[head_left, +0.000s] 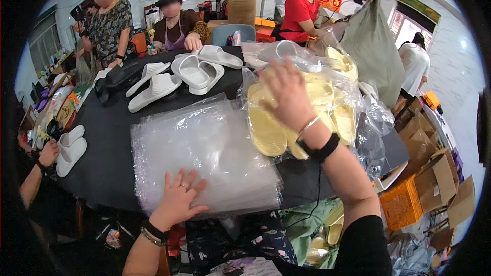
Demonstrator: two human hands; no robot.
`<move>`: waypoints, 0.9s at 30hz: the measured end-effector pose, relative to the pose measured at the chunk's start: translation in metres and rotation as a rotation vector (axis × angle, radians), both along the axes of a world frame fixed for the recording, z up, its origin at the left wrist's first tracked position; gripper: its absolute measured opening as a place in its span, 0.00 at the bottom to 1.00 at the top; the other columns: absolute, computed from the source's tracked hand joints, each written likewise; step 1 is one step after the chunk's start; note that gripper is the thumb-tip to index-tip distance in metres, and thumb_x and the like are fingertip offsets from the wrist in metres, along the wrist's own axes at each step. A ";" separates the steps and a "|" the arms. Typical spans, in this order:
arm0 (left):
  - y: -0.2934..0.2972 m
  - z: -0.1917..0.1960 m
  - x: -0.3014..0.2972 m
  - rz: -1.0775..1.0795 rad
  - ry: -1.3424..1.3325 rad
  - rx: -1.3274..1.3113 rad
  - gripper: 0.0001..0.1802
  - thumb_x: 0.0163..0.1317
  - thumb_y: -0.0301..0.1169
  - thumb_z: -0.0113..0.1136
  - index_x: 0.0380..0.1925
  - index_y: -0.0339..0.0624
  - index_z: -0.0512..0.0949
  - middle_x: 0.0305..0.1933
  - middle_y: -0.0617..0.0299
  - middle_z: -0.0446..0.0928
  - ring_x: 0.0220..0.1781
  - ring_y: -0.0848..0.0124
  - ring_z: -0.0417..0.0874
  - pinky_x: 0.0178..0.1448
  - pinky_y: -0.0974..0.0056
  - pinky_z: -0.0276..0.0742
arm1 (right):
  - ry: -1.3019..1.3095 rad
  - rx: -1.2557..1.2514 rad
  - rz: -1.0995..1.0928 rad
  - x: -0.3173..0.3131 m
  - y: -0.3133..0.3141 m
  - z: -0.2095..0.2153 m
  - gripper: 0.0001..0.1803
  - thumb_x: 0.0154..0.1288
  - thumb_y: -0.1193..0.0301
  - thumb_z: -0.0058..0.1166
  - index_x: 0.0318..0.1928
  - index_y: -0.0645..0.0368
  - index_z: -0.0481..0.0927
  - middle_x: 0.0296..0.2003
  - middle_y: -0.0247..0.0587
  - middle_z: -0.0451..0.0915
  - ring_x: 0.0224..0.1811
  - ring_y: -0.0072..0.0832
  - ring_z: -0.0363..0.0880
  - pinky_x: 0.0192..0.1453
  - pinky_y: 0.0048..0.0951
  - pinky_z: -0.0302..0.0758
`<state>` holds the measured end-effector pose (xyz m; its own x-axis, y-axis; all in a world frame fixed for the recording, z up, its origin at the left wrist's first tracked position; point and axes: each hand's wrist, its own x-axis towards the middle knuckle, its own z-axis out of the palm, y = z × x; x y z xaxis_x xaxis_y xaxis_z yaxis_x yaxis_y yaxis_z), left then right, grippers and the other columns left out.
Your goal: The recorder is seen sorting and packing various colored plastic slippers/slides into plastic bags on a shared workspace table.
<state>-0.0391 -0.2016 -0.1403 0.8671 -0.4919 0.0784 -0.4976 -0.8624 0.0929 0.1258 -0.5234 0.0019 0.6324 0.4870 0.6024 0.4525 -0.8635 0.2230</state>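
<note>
Fingers spread, my left hand (179, 195) rests on the near part of a stack of clear plastic bags (204, 143) lying on the black table. My right hand (286, 92), slightly blurred, is raised with its fingers apart over a heap of pale yellow slippers (267, 135). Clear plastic wraps these slippers; I cannot tell whether the hand touches them. Beyond the bags lie several light grey slippers (155, 92), some paired one on another. Nothing shows in either hand.
The black table (107, 148) has a curved edge. White slippers (71, 149) sit at its left beside another person's hand (49, 152). A person across reaches toward the grey slippers. One in red holds a large grey-green sack (376, 46). An orange crate (400, 203) and cardboard boxes stand right.
</note>
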 end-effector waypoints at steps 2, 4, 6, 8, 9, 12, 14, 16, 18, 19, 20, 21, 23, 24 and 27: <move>-0.008 0.011 0.001 -0.027 -0.045 -0.003 0.40 0.55 0.61 0.58 0.65 0.58 0.68 0.73 0.49 0.57 0.75 0.42 0.52 0.71 0.27 0.37 | -0.118 0.061 -0.172 0.027 -0.037 0.029 0.46 0.51 0.52 0.67 0.68 0.50 0.62 0.73 0.51 0.51 0.76 0.54 0.43 0.73 0.58 0.51; -0.005 0.019 -0.004 -0.009 -0.085 0.015 0.40 0.54 0.60 0.60 0.65 0.58 0.68 0.72 0.48 0.59 0.74 0.42 0.53 0.71 0.27 0.38 | -0.028 0.092 -0.323 0.039 -0.046 0.048 0.48 0.49 0.51 0.68 0.68 0.49 0.62 0.73 0.52 0.49 0.75 0.56 0.44 0.72 0.60 0.52; -0.003 0.021 -0.010 0.022 -0.085 -0.003 0.40 0.54 0.61 0.59 0.65 0.59 0.68 0.73 0.48 0.57 0.75 0.43 0.51 0.72 0.28 0.33 | 0.136 0.044 -0.529 0.051 -0.058 0.051 0.53 0.44 0.52 0.72 0.70 0.48 0.59 0.72 0.54 0.52 0.72 0.57 0.53 0.67 0.59 0.60; -0.009 0.020 -0.009 0.004 -0.097 -0.021 0.40 0.54 0.61 0.60 0.65 0.59 0.69 0.73 0.48 0.57 0.75 0.42 0.51 0.72 0.27 0.33 | 0.364 -0.027 -0.517 0.084 -0.108 0.034 0.48 0.46 0.58 0.70 0.68 0.48 0.62 0.63 0.58 0.66 0.64 0.55 0.68 0.62 0.53 0.70; -0.012 0.019 -0.006 -0.018 -0.100 -0.033 0.40 0.54 0.61 0.61 0.65 0.58 0.69 0.73 0.47 0.57 0.75 0.42 0.50 0.72 0.27 0.33 | 0.536 -0.018 -0.438 0.101 -0.136 0.027 0.40 0.52 0.63 0.66 0.66 0.50 0.65 0.56 0.60 0.75 0.58 0.53 0.74 0.62 0.50 0.72; -0.003 0.020 -0.010 -0.015 -0.103 -0.021 0.40 0.54 0.60 0.60 0.64 0.58 0.69 0.72 0.48 0.57 0.75 0.42 0.50 0.72 0.27 0.33 | 0.247 0.334 -0.247 0.108 -0.140 0.015 0.21 0.56 0.81 0.45 0.51 0.55 0.78 0.39 0.59 0.81 0.46 0.54 0.80 0.50 0.47 0.75; 0.000 0.023 -0.012 -0.010 -0.117 -0.018 0.40 0.54 0.61 0.60 0.65 0.56 0.68 0.72 0.48 0.58 0.75 0.42 0.50 0.72 0.26 0.33 | 0.152 0.421 -0.291 0.108 -0.137 0.027 0.22 0.55 0.81 0.46 0.51 0.53 0.78 0.38 0.59 0.81 0.45 0.54 0.80 0.49 0.47 0.75; 0.001 0.026 -0.012 -0.018 -0.126 -0.023 0.41 0.54 0.61 0.60 0.65 0.55 0.68 0.72 0.48 0.58 0.75 0.41 0.50 0.71 0.26 0.33 | 0.010 0.543 -0.340 0.100 -0.134 0.044 0.22 0.54 0.82 0.47 0.49 0.52 0.79 0.37 0.60 0.81 0.44 0.55 0.80 0.48 0.47 0.75; 0.002 0.033 -0.015 -0.013 -0.172 -0.029 0.38 0.56 0.59 0.60 0.63 0.53 0.70 0.70 0.48 0.61 0.75 0.45 0.53 0.70 0.27 0.40 | -0.057 0.655 -0.132 0.089 -0.126 0.064 0.22 0.50 0.84 0.50 0.46 0.52 0.80 0.37 0.60 0.81 0.44 0.56 0.79 0.46 0.46 0.76; 0.004 0.035 -0.018 0.014 -0.164 -0.028 0.38 0.56 0.59 0.60 0.63 0.53 0.70 0.70 0.48 0.61 0.75 0.45 0.53 0.70 0.27 0.40 | -0.104 0.674 -0.075 0.081 -0.111 0.071 0.22 0.49 0.86 0.50 0.45 0.52 0.80 0.34 0.57 0.82 0.42 0.51 0.82 0.44 0.42 0.77; 0.004 0.037 -0.018 0.010 -0.164 -0.070 0.38 0.58 0.57 0.59 0.65 0.51 0.68 0.71 0.48 0.60 0.75 0.45 0.53 0.71 0.28 0.39 | -0.050 0.734 -0.067 0.070 -0.101 0.082 0.25 0.48 0.88 0.47 0.46 0.53 0.80 0.36 0.49 0.83 0.42 0.40 0.82 0.45 0.37 0.77; 0.004 0.039 -0.018 0.013 -0.162 -0.109 0.38 0.60 0.55 0.58 0.66 0.48 0.66 0.72 0.47 0.59 0.75 0.45 0.54 0.72 0.29 0.38 | 0.012 0.797 -0.055 0.062 -0.090 0.091 0.27 0.47 0.90 0.44 0.47 0.54 0.79 0.38 0.41 0.83 0.41 0.28 0.82 0.46 0.31 0.77; 0.002 0.045 -0.016 0.038 -0.139 -0.233 0.37 0.62 0.52 0.57 0.67 0.47 0.65 0.71 0.46 0.59 0.74 0.46 0.55 0.73 0.33 0.42 | -0.055 0.768 0.241 0.047 -0.076 0.100 0.26 0.50 0.91 0.45 0.48 0.56 0.79 0.44 0.37 0.82 0.49 0.26 0.78 0.53 0.29 0.74; 0.003 0.051 -0.017 0.051 -0.131 -0.344 0.36 0.63 0.50 0.57 0.67 0.45 0.64 0.71 0.45 0.60 0.74 0.48 0.57 0.74 0.36 0.47 | -0.053 0.754 0.323 0.043 -0.069 0.104 0.25 0.50 0.90 0.45 0.48 0.57 0.78 0.47 0.36 0.80 0.51 0.26 0.77 0.55 0.28 0.74; 0.000 0.054 -0.010 0.082 0.129 -1.135 0.36 0.67 0.45 0.55 0.69 0.38 0.59 0.70 0.45 0.62 0.72 0.50 0.61 0.74 0.49 0.55 | -0.056 0.772 0.549 0.024 -0.047 0.111 0.20 0.53 0.85 0.48 0.49 0.63 0.76 0.51 0.37 0.78 0.56 0.27 0.73 0.62 0.29 0.68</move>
